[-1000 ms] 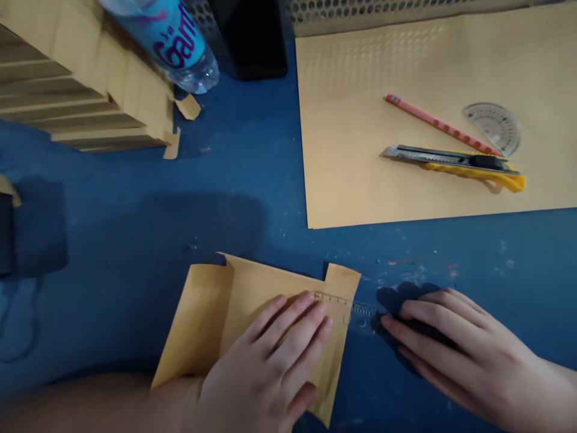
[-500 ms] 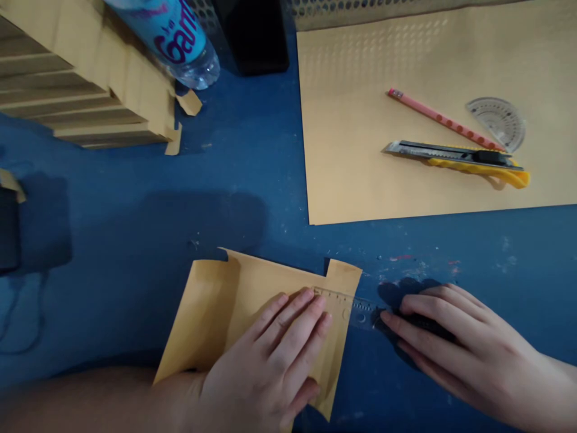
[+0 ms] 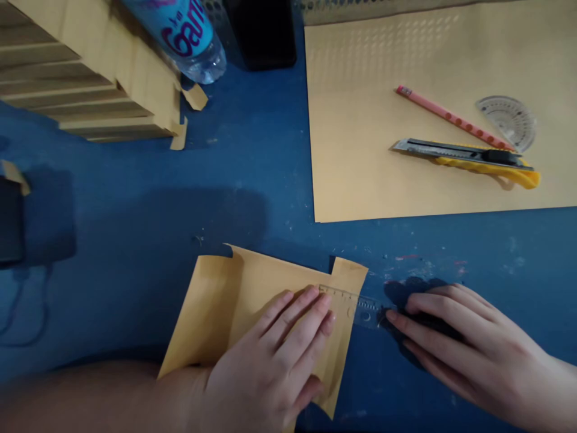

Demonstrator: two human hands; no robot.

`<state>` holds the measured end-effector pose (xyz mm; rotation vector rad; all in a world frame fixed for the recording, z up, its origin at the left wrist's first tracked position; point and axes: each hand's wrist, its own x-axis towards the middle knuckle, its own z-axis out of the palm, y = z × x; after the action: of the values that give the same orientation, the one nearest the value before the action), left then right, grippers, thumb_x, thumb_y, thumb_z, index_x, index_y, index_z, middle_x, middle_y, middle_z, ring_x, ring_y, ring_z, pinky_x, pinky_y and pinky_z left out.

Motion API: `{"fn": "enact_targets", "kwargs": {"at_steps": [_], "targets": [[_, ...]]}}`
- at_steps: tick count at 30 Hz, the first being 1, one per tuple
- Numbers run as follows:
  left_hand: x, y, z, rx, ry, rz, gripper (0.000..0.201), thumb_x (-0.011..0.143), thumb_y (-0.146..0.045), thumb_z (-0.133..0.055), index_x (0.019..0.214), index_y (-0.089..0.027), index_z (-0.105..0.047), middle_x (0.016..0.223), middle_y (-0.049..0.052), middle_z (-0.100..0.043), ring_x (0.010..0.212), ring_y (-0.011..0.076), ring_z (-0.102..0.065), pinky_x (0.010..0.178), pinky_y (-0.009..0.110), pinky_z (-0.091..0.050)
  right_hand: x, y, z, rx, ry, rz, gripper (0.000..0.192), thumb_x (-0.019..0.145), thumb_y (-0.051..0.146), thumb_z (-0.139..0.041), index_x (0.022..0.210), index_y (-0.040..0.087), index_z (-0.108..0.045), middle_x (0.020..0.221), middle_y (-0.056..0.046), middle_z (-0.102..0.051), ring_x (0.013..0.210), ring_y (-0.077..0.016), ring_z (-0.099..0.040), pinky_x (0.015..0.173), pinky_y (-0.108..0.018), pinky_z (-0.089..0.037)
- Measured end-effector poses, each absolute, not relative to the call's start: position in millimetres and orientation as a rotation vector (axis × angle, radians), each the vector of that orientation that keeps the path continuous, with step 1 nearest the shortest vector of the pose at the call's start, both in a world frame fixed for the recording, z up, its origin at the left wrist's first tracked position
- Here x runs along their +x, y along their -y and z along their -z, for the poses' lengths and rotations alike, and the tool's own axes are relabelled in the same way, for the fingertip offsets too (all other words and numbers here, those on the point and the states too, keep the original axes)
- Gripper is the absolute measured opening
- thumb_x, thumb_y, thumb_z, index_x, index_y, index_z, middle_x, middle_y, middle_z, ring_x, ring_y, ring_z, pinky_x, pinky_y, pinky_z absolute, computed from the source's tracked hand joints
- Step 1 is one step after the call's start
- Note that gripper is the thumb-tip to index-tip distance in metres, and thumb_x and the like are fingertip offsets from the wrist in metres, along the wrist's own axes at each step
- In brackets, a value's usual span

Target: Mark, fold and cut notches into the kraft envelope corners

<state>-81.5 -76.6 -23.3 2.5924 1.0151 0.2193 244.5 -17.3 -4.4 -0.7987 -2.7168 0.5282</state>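
Note:
My left hand lies flat, fingers together, on a small folded piece of tan card near the front edge of the blue table. It presses down a clear plastic ruler that sticks out past the card's right edge. My right hand rests on the table just right of the ruler's end, fingers closed over a small dark object that is mostly hidden.
A large tan sheet at the back right carries a pink pencil, a yellow utility knife and a clear protractor. A slatted card model, a lying water bottle and a black box stand at the back left.
The view has shifted slightly, so everything sits a little further right. Both hands keep their places on the card and beside the ruler.

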Motion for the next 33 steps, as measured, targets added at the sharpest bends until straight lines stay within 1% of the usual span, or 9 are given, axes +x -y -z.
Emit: {"fn": "enact_targets", "kwargs": {"at_steps": [10, 15, 18, 26, 33], "targets": [[-80.1, 76.8, 23.6, 2.608, -1.026, -0.204, 0.058, 0.104, -0.042, -0.063, 0.150, -0.007, -0.057, 0.160, 0.015, -0.055, 0.156, 0.0349, -0.043, 0.135, 0.048, -0.019, 244.2, 16.1, 2.1, -0.790, 2.738, -0.512, 0.029, 0.104, 0.012, -0.059, 0.128, 0.016, -0.075, 0.110, -0.007, -0.078, 0.098, -0.0221, -0.069, 0.092, -0.038, -0.054], [-80.7, 75.8, 23.0, 2.614, -1.016, -0.229, 0.054, 0.104, -0.041, -0.062, 0.147, -0.008, -0.059, 0.160, 0.015, -0.056, 0.156, 0.0345, -0.043, 0.135, 0.047, -0.020, 245.4, 15.5, 3.8, -0.783, 2.749, -0.498, 0.030, 0.103, 0.013, -0.059, 0.127, 0.018, -0.076, 0.109, -0.008, -0.077, 0.095, -0.0225, -0.070, 0.089, -0.039, -0.057], [-81.2, 75.9, 22.8, 2.605, -1.012, -0.229, 0.053, 0.105, -0.041, -0.061, 0.147, -0.009, -0.060, 0.161, 0.015, -0.055, 0.157, 0.0342, -0.042, 0.135, 0.047, -0.020, 247.0, 16.0, 5.2, -0.779, 2.753, -0.498, 0.031, 0.103, 0.012, -0.059, 0.129, 0.017, -0.075, 0.111, -0.008, -0.077, 0.098, -0.0227, -0.070, 0.091, -0.039, -0.056], [-80.2, 75.8, 22.3, 2.602, -1.026, -0.208, 0.058, 0.104, -0.040, -0.063, 0.151, -0.007, -0.056, 0.162, 0.016, -0.054, 0.157, 0.0341, -0.042, 0.136, 0.047, -0.019, 250.2, 20.6, 7.8, -0.780, 2.768, -0.502, 0.034, 0.103, 0.012, -0.062, 0.134, 0.014, -0.074, 0.115, -0.009, -0.076, 0.104, -0.0238, -0.066, 0.097, -0.040, -0.051], [-81.1, 75.2, 22.8, 2.616, -1.021, -0.198, 0.059, 0.105, -0.042, -0.061, 0.152, -0.008, -0.055, 0.163, 0.015, -0.054, 0.156, 0.0343, -0.043, 0.135, 0.047, -0.021, 248.5, 17.8, 6.6, -0.773, 2.764, -0.499, 0.032, 0.104, 0.013, -0.060, 0.132, 0.015, -0.075, 0.113, -0.008, -0.077, 0.100, -0.0227, -0.069, 0.092, -0.039, -0.055]]}}
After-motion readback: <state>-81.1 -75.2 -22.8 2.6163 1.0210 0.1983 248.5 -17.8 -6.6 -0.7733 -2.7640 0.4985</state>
